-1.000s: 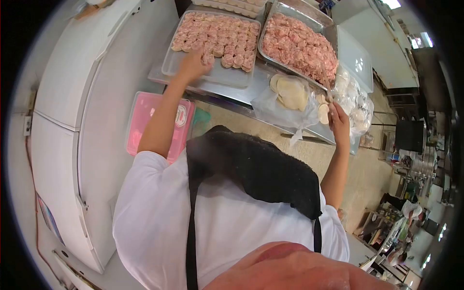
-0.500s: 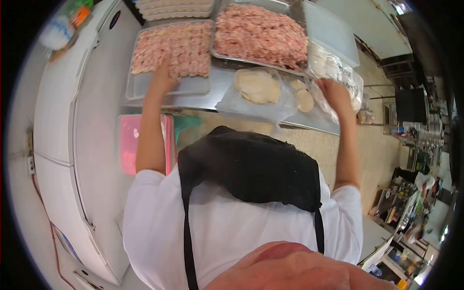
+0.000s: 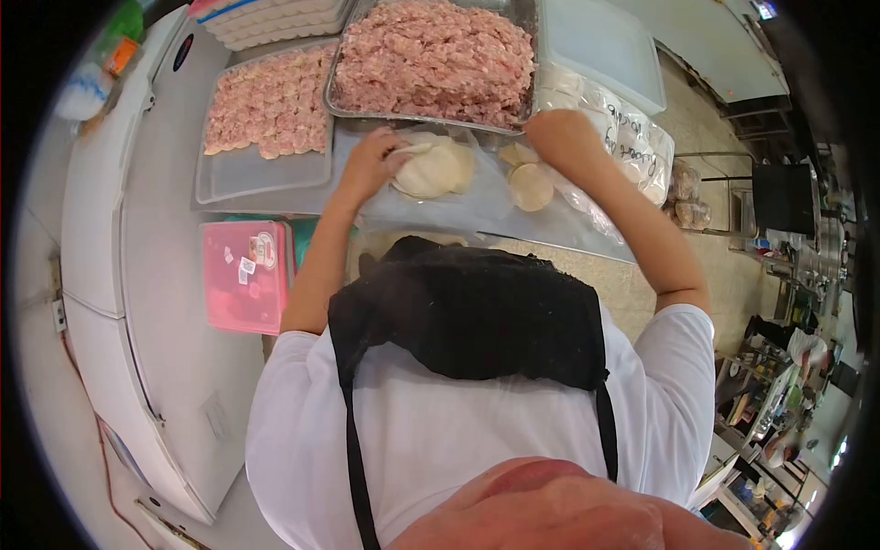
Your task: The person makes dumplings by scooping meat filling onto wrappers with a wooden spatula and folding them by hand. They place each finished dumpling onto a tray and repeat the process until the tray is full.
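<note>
Touching dough rounds [image 3: 442,172] w/ half-curled L hand [image 3: 373,165]; R hand [image 3: 561,139] fisted; both grips unclear.

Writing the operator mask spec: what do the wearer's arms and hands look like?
The left hand and right hand look ungloved. Forearms are uncovered, no watch or bracelet visible. Short, loose white sleeves end near the elbows; no markings show on them.

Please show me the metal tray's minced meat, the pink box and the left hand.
Minced meat [image 3: 435,66]: head view, middle of heap.
Pink box [image 3: 238,295]: head view, lower middle of its face.
Left hand [image 3: 369,165]: head view, back of hand.
</note>
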`<state>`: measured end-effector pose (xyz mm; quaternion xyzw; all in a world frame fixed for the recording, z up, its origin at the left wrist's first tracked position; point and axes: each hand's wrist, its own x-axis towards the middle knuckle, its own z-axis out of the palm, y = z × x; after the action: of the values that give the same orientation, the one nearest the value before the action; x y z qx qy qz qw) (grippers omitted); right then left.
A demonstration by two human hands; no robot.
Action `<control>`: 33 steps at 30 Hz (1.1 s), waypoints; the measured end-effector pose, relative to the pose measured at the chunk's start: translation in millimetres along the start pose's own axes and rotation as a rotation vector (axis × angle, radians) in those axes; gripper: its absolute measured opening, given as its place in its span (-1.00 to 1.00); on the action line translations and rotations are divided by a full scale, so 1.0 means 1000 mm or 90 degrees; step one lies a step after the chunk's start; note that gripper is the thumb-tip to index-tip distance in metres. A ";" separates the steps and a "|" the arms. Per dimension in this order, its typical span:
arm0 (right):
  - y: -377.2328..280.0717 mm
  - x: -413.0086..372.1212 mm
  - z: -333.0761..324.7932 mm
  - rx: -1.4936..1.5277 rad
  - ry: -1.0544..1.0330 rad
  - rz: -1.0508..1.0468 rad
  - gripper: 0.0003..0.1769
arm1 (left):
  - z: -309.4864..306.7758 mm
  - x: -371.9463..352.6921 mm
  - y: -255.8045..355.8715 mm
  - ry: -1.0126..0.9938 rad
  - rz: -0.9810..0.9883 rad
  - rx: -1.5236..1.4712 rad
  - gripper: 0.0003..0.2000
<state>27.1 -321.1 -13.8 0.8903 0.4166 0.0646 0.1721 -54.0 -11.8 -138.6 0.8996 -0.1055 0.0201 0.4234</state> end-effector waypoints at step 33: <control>-0.037 0.040 -0.013 0.880 0.077 0.435 -0.57 | -0.062 0.085 0.043 0.205 -0.246 -1.053 -0.53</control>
<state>22.7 -265.3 -15.8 0.8696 0.0730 -0.1117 -0.4754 23.2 -5.4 -56.1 0.2905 0.1300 -0.0081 0.9480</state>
